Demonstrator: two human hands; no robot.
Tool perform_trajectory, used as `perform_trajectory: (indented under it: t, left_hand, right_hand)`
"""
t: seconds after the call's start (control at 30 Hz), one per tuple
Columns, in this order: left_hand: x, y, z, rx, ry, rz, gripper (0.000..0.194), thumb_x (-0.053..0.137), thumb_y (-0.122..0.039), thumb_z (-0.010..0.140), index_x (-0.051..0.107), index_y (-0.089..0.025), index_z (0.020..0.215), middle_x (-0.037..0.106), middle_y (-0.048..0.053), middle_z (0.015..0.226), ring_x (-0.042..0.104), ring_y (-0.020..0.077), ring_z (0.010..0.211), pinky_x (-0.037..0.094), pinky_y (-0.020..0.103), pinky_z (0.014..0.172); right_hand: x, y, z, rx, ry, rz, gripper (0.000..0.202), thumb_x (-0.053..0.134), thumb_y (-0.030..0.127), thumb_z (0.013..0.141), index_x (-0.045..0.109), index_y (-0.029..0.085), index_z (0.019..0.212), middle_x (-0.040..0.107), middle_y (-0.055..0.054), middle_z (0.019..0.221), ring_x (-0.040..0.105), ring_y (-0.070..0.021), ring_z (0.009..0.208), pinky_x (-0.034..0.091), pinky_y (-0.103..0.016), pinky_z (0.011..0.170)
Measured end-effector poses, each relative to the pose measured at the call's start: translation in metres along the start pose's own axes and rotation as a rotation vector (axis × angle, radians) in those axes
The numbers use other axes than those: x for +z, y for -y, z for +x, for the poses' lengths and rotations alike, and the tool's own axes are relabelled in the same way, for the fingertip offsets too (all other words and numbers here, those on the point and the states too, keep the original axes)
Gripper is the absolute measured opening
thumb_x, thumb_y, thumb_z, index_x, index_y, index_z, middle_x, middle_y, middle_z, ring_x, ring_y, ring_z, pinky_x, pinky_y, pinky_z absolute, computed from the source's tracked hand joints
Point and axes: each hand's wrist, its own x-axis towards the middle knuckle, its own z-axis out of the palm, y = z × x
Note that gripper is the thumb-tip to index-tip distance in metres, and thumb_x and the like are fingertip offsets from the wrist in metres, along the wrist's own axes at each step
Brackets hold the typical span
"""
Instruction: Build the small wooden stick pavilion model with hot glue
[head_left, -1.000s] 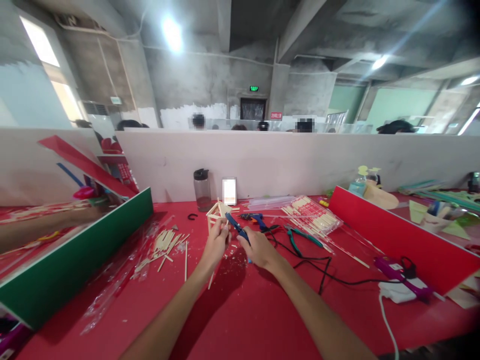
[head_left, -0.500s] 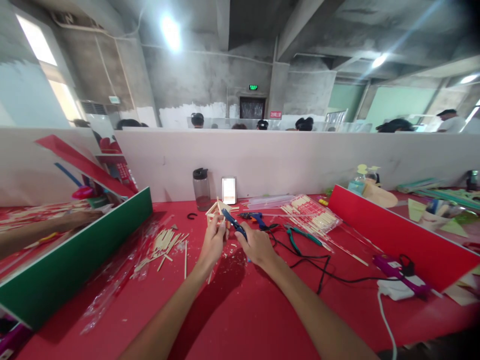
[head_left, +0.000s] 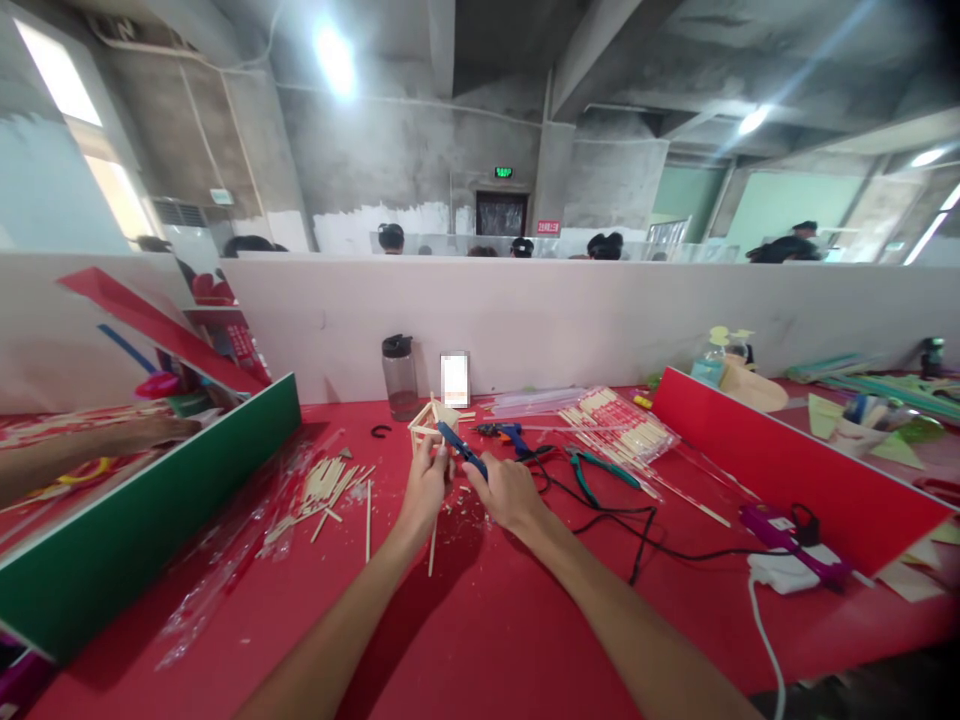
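Observation:
My left hand point(head_left: 426, 482) is closed around a thin wooden stick point(head_left: 433, 550), whose lower end sticks out below the palm. My right hand point(head_left: 512, 492) grips what looks like a blue utility knife point(head_left: 461, 448). Its front end reaches to the fingertips of my left hand, at the top of the stick. Whether the blade touches the wood is too small to tell. Just behind my left hand stands a small frame built of wooden sticks point(head_left: 424, 418), partly covered by the fingers. Wood crumbs point(head_left: 459, 508) lie on the red table point(head_left: 480, 610) between my hands.
Loose sticks point(head_left: 326, 485) lie left, bagged sticks point(head_left: 611, 425) right. A blue glue gun point(head_left: 510, 434), green-handled pliers point(head_left: 600, 475) and a black cable point(head_left: 645, 540) lie rightward. A bottle point(head_left: 400, 380) and phone point(head_left: 454, 380) stand behind. Green point(head_left: 187, 500) and red boards point(head_left: 787, 465) flank me; another person's arm point(head_left: 82, 460) is left.
The stick's lower end has swung rightward and shows more below my left hand. The knife has shifted slightly within the grip area. The whole view has moved a little.

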Motion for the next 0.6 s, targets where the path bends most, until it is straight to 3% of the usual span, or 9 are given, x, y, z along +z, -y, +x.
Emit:
perform_trajectory:
  t: [0.23, 0.43, 0.6]
  left_hand:
    - [-0.004, -0.006, 0.003, -0.007, 0.010, -0.027, 0.029, 0.062, -0.046, 0.081, 0.048, -0.021, 0.085, 0.045, -0.008, 0.052, 0.029, 0.0047, 0.037, 0.019, 0.016, 0.038]
    - [-0.005, -0.012, 0.002, 0.023, 0.026, -0.052, 0.026, 0.061, -0.044, 0.081, 0.050, -0.021, 0.085, 0.046, -0.008, 0.054, 0.025, 0.0040, 0.037, 0.017, 0.017, 0.038]
    - [-0.018, -0.016, 0.008, 0.097, -0.062, 0.039, 0.024, 0.062, -0.039, 0.079, 0.059, -0.019, 0.093, 0.045, -0.008, 0.059, 0.030, 0.0044, 0.041, 0.023, 0.017, 0.039]
  right_hand:
    - [-0.003, -0.011, 0.001, 0.058, -0.026, 0.241, 0.056, 0.015, 0.051, 0.102, 0.062, 0.020, 0.103, 0.073, -0.009, 0.091, 0.069, -0.0230, 0.089, 0.041, -0.027, 0.074]
    - [-0.021, -0.031, 0.001, 0.227, 0.113, 0.145, 0.049, 0.024, 0.052, 0.099, 0.055, 0.016, 0.114, 0.071, -0.016, 0.101, 0.068, -0.0310, 0.094, 0.042, -0.035, 0.076]
    - [-0.020, -0.020, -0.010, 0.210, 0.161, 0.065, 0.050, 0.042, 0.054, 0.091, 0.055, 0.012, 0.115, 0.063, -0.021, 0.115, 0.061, -0.0353, 0.107, 0.043, -0.041, 0.084]
